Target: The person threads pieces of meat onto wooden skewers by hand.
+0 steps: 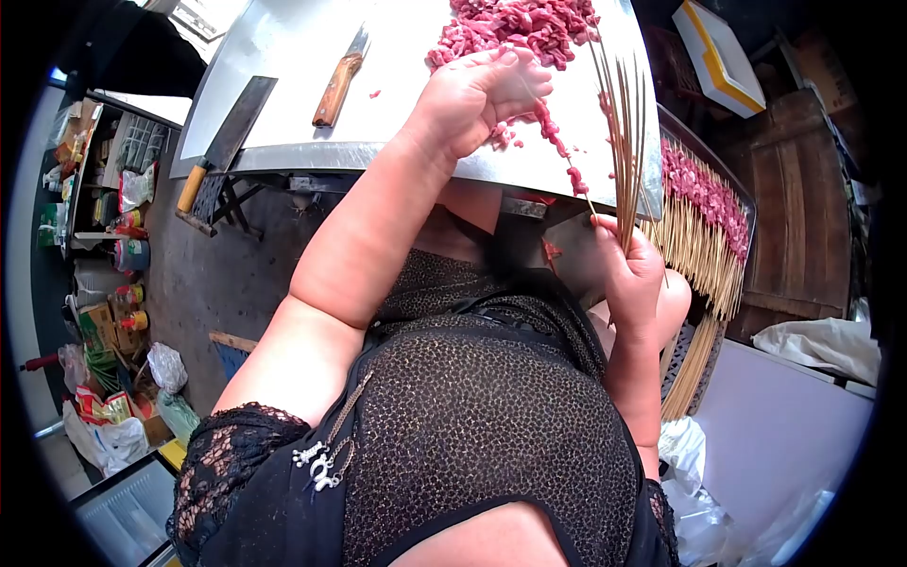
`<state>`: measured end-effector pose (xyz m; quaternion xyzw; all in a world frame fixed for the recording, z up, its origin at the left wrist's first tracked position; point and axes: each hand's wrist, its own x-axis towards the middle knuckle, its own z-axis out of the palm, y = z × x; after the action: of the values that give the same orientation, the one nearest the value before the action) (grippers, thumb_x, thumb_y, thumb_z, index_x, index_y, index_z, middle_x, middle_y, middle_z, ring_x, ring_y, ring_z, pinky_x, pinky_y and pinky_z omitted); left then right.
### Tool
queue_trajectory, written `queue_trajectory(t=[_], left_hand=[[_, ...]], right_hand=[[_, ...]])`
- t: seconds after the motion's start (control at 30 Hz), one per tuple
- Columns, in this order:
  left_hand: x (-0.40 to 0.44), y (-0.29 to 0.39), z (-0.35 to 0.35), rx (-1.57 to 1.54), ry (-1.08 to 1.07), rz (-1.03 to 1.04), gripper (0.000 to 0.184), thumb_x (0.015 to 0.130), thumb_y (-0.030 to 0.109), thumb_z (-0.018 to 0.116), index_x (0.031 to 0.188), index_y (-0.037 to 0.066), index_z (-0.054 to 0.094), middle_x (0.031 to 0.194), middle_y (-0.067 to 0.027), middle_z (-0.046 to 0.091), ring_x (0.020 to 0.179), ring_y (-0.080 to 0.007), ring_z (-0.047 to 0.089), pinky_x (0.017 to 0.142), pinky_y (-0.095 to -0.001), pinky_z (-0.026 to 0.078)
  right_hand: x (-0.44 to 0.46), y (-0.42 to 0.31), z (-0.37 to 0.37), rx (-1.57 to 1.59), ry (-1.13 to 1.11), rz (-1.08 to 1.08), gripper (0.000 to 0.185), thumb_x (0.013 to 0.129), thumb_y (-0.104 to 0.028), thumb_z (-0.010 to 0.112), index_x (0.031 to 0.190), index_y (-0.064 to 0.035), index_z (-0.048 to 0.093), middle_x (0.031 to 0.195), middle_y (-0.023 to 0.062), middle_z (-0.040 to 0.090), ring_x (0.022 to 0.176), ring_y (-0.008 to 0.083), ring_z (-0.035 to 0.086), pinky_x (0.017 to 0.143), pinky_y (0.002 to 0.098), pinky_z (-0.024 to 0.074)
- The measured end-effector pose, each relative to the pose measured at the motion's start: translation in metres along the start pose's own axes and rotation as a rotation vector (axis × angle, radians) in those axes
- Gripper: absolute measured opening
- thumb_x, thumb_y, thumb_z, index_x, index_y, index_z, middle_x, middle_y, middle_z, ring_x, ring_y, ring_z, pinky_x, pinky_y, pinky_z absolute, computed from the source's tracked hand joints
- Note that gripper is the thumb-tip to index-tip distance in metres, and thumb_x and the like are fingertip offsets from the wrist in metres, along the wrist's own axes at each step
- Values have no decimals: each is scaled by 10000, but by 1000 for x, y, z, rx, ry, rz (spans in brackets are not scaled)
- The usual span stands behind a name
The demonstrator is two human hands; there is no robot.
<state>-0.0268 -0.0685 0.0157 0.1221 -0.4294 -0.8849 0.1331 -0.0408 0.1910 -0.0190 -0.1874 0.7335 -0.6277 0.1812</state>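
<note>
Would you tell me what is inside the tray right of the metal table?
The tray holds skewers threaded with pink meat; its floor beneath them is covered and cannot be seen.

1 thin skewer (569, 159), tilted above the table's edge (312, 157), carries small pink meat pieces (549, 125), its lower end bare.

There is one metal surface (283, 57), one cleaver (238, 123), one knife (337, 90) and one heap of meat pieces (515, 33), too many to count. There are one partly threaded skewer (551, 128), two bunches of bare skewers (624, 132) and one tray (753, 210) with dozens of meat skewers (704, 194).
</note>
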Motion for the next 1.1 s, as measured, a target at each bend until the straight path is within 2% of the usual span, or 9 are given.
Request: queue_trajectory(t=[0.2, 0.37, 0.63, 0.77, 0.9, 0.93, 1.03, 1.07, 1.1], left_hand=[[-6, -2, 12, -110, 82, 17, 210, 940, 139, 445, 1065, 1, 543, 1071, -203, 605, 1002, -300, 604, 890, -414, 496], [-8, -2, 12, -217, -13, 3, 216, 944, 139, 430, 1066, 9, 553, 1078, -204, 600, 1052, -329, 569, 927, -497, 461], [-7, -3, 13, -211, -129, 1, 216, 937, 147, 456, 1067, 9, 559, 1052, -203, 613, 1059, -313, 569, 915, -500, 466], [-7, -12, 11, -217, -220, -49, 211, 930, 141, 472, 1060, 0, 558, 1048, -206, 613, 1041, -303, 581, 908, -492, 471], [-2, -16, 12, -196, -100, -15, 205, 934, 149, 465, 1028, -8, 556, 1008, -178, 626, 1006, -297, 598, 911, -489, 471], [-1, -19, 14, -186, -53, 2, 207, 945, 169, 445, 1009, 0, 544, 883, -126, 627, 881, -257, 622, 905, -475, 477], [7, -37, 13, -319, -69, 81, 214, 958, 197, 419, 987, 9, 517, 732, -55, 557, 700, -193, 578, 863, -465, 497], [6, -37, 21, -334, 32, 50, 222, 973, 228, 387, 952, 34, 493, 637, 1, 428, 563, -127, 443, 735, -399, 510], [3, -37, 25, -333, 34, 51, 222, 973, 228, 387, 952, 34, 493, 637, 1, 428, 563, -127, 443, 735, -399, 510]], right_hand=[[3, 4, 5, -22, 6, -34, 135, 867, -44, 582, 969, 15, 649, 820, 22, 630, 730, 48, 557, 654, 194, 457], [2, 2, 7, 137, -36, 31, 148, 870, -40, 580, 991, 24, 635, 815, 7, 615, 706, 33, 532, 627, 175, 438], [5, -9, 10, 421, -143, 230, 165, 891, -73, 539, 1004, 33, 596, 610, -46, 472, 446, 7, 333, 399, 151, 249], [8, -15, 16, 452, -137, 256, 151, 892, -79, 537, 982, 29, 593, 606, -37, 464, 417, 11, 320, 361, 157, 228], [19, -10, 17, 552, -157, 228, 159, 883, -99, 558, 985, 19, 590, 618, -33, 468, 399, 15, 312, 340, 167, 220], [21, -9, 19, 554, -169, 251, 165, 880, -105, 565, 989, 17, 591, 617, -34, 469, 397, 14, 314, 339, 167, 219], [23, -2, 27, 543, -191, 270, 177, 873, -112, 578, 999, 11, 596, 614, -38, 475, 392, 13, 321, 336, 168, 216], [24, 1, 30, 539, -183, 281, 178, 872, -113, 578, 1001, 8, 599, 614, -37, 476, 393, 13, 325, 336, 167, 219], [23, 1, 32, 534, -176, 298, 177, 873, -113, 577, 1002, 5, 601, 615, -36, 478, 394, 14, 328, 338, 166, 223]])
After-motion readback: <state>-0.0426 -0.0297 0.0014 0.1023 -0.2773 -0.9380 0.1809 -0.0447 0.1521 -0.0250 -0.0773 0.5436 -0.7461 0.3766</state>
